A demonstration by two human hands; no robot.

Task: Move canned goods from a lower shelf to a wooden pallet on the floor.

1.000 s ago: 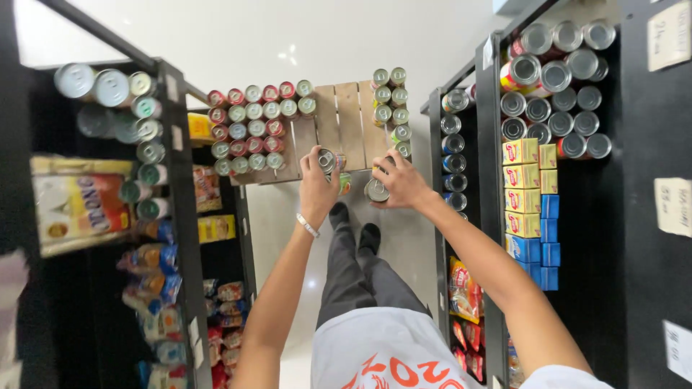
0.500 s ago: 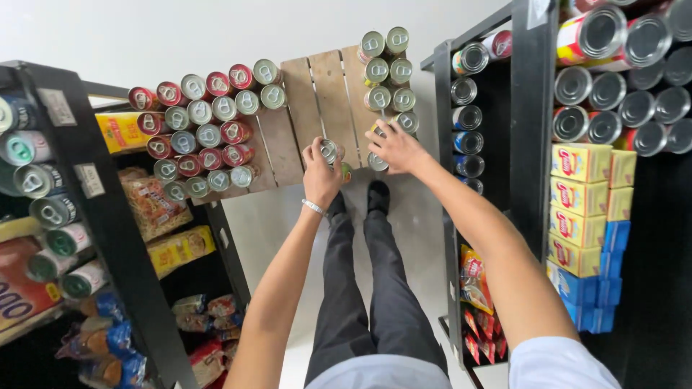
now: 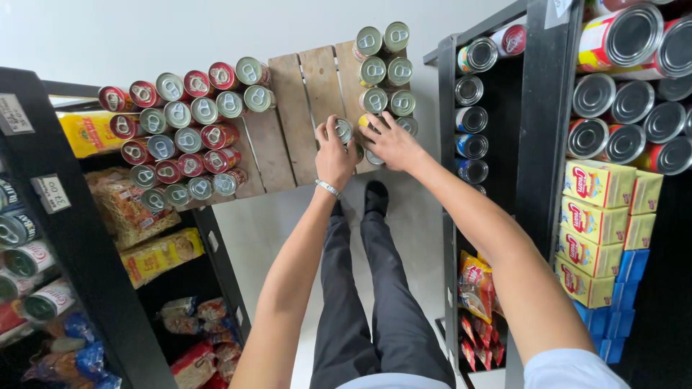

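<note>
Left hand (image 3: 333, 153) closed around a silver-topped can (image 3: 344, 130), held upright at the wooden shelf (image 3: 295, 119) beside the right-hand can stack (image 3: 384, 68). Right hand (image 3: 389, 140) spread open, fingers resting on the cans below that stack, probably steadying the row. Red cans (image 3: 180, 137) grouped apart, left.

tons of red-labelled tins with silver pull-tab lids (image 3: 180, 137) stacked far left on the bare wooden slat shelf (image 3: 295, 115). yellow snack bags (image 3: 162, 253) sit on the black metal rack (image 3: 86, 238) at left. on the right, yellow cardboard boxes (image 3: 598, 216) over blue cartons (image 3: 623, 302), with big silver-topped cans (image 3: 620, 79) above them.
</note>
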